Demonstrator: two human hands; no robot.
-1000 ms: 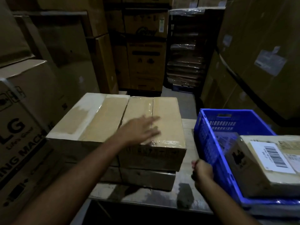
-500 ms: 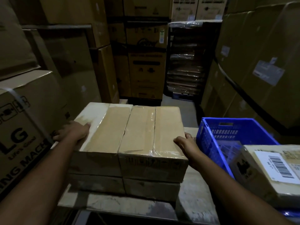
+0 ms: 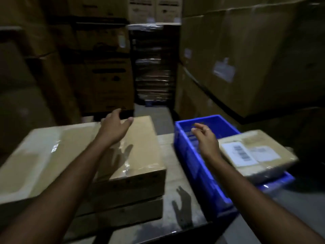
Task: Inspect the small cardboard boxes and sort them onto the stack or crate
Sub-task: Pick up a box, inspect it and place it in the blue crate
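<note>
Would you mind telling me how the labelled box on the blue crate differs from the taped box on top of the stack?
The labelled box carries white barcode labels; the taped box shows only clear tape. The labelled box lies across the blue crate rim, tilted; the taped box sits flat on the stack. The left hand hovers over the taped box; the right hand is beside the labelled one. Both are brown cardboard.

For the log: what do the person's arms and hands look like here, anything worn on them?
Both forearms are bare as far as the frame shows: no sleeves, gloves or watch in view. The right hand wears a thin ring on one finger. The left hand shows no ring or other wear. The picture is dim and blurred, so finer marks cannot be told.
</note>
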